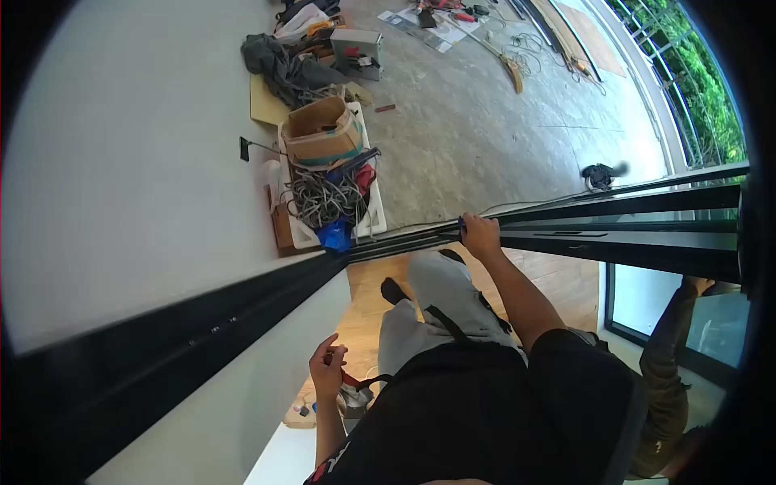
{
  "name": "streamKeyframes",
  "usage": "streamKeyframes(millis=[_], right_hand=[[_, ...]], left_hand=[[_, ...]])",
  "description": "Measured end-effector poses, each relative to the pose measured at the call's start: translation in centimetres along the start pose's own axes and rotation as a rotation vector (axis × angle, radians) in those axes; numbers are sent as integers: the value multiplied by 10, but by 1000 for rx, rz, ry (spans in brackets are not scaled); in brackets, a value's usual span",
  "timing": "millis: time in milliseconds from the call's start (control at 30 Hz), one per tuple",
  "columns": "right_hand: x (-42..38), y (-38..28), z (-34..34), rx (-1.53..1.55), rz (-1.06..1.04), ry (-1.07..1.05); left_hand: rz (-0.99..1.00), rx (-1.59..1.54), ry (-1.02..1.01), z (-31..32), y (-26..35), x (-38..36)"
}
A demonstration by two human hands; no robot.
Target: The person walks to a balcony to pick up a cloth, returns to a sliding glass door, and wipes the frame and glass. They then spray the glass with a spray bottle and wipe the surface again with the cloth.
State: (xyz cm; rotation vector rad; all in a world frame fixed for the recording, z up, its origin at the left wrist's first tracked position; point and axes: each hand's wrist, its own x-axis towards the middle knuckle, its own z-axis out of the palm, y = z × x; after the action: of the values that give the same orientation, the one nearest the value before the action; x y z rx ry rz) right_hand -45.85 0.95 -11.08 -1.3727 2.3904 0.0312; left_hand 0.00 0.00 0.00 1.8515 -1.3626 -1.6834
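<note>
My right hand (482,235) is closed at the end of the dark-framed sliding door panels (614,242), above the floor track (404,242). A small blue and dark object (462,227) shows at its fingers; its kind is hard to make out. Lower down, my left hand (327,365) hangs in the air beside my body, its fingers loosely bent and apart, with nothing visible in them. Near it a pouch with a red part (356,392) sits at my waist.
A white tray (377,212) with coiled cables (323,198) and a cardboard box (323,141) stands beyond the track, by the wall. Tools (453,16) and a broom-like thing (511,73) lie on the concrete. Another person's arm (671,347) reaches to the door frame at right.
</note>
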Motion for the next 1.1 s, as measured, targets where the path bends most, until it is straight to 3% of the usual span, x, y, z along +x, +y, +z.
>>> streamKeyframes(millis=[67, 100, 167, 233, 367, 433, 567, 667, 800, 900, 933, 1100], right_hand=[[-8, -4, 14, -13, 51, 2], [-25, 29, -11, -14, 121, -30], [36, 6, 1, 102, 221, 43], [13, 51, 5, 120, 441, 4], [76, 89, 5, 234, 789, -122], [84, 88, 23, 187, 786, -269], [155, 183, 57, 155, 792, -355], [218, 238, 52, 173, 660, -367], [332, 320, 36, 300, 673, -233], [386, 369, 1, 426, 673, -100], [393, 365, -47, 481, 668, -60], [452, 431, -106, 620, 656, 223]], left_hand=[[-1, -26, 36, -8, 13, 1], [-9, -51, 22, 16, 32, -24], [134, -53, 58, 5, 52, 21], [70, -60, 14, 23, 51, -8], [117, -131, 78, 42, 15, 38], [54, -110, 180, 26, 42, 27], [63, -65, 352, 61, 102, 69], [303, -74, 474, 123, 108, 172], [232, -82, 235, 189, 230, 354], [619, 171, -41, 250, 363, 451], [759, 305, -103, 267, 401, 478], [754, 430, -294, 371, 584, 541]])
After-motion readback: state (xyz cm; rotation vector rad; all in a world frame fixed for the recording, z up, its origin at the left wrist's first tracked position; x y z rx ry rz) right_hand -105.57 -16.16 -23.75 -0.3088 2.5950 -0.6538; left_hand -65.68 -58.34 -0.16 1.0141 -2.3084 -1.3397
